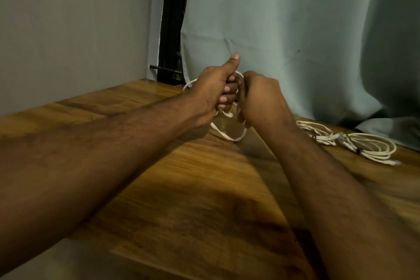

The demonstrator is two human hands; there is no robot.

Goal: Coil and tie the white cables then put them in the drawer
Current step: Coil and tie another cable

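1. Wood, warm brown with a dark grain, makes up the table [193, 188] that fills my lower view; it looks glossy near the far edge.
2. Behind it I see a grey wall [68, 29] on the left, a black frame [173, 29] in the corner, and a pale green curtain [295, 29] hanging down to the table on the right.
3. I see both forearms reaching in, bare, meeting over the far middle of the table.
4. My left hand [212, 91] is closed around a white cable [229, 136], thumb sticking up, fingers [228, 94] curled in over the strands.
5. My right hand [261, 100] is clenched on the same cable, just beside the left, knuckles towards me.
6. The cable shows as thin loops: one arcs out behind the left hand, another hangs below both hands down to the table.
7. A second bundle [354, 143] of white cable lies loosely coiled on the table to the right, near the curtain, apart from the hands.
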